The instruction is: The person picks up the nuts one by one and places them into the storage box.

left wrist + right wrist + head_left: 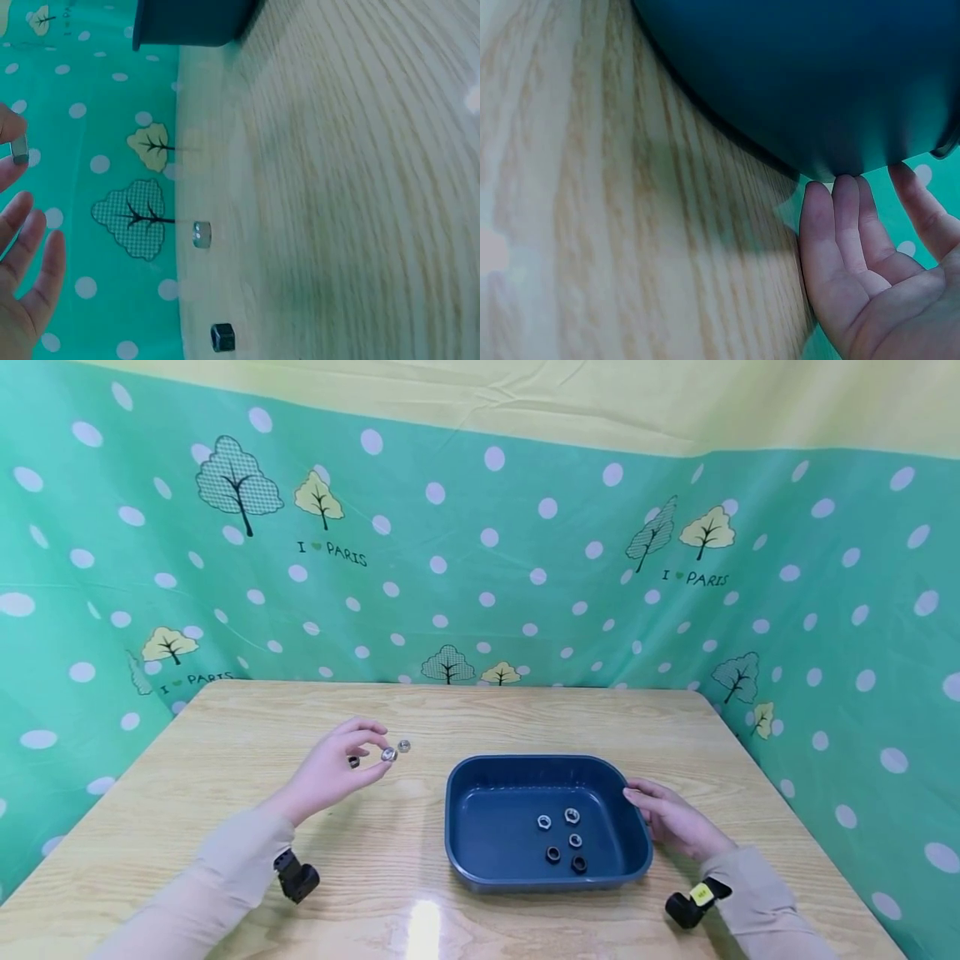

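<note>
Presently five small metal nuts (564, 839) are lodged in the dark blue plastic tray (480, 777) | one silver nut (388, 755) is pinched by the left hand (333, 768) — two nuts (403, 746) are left on the wooden table (225, 777) | tray wall is touched by the right hand (675, 818), fingers straight

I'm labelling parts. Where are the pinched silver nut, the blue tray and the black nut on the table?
pinched silver nut (388, 754), head view, its face.
blue tray (457, 802), head view, left wall.
black nut (223, 337), left wrist view, its side.

Right hand (870, 277) is lying palm-up-ish at lower right, fingers (847, 217) straight and together, tips touching the outer wall of the dark blue tray (802, 75). Tray is filling the top of the view, curved corner sitting on the light wooden table (592, 210). Green dotted backdrop (922, 176) is showing between the fingers.
</note>
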The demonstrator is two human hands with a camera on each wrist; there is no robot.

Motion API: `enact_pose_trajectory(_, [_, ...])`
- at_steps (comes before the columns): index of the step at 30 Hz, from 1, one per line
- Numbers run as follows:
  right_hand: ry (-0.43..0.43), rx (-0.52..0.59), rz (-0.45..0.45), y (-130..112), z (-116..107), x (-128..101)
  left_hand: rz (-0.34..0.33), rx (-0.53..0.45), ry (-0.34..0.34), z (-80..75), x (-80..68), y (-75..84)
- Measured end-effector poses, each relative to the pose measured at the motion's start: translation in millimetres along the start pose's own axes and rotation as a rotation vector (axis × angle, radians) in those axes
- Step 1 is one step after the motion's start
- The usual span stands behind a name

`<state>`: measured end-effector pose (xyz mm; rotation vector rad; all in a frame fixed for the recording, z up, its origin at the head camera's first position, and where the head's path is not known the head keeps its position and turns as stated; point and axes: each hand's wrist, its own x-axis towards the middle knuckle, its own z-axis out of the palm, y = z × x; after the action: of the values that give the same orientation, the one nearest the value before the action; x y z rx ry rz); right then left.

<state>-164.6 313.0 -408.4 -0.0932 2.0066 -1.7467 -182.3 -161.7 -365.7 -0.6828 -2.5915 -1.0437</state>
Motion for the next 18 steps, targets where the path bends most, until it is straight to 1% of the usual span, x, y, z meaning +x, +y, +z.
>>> enact_pose_trajectory(8, [0.028, -0.024, 0.019, -1, 3, -1, 0.005, -0.054, -0.009, 7.9, 9.7, 15.4])
enact_pose_trajectory(18, [0.012, -0.008, 0.008, 0, 0, 0, 0.015, -0.068, -0.006, 15.3, 22.3, 29.7])
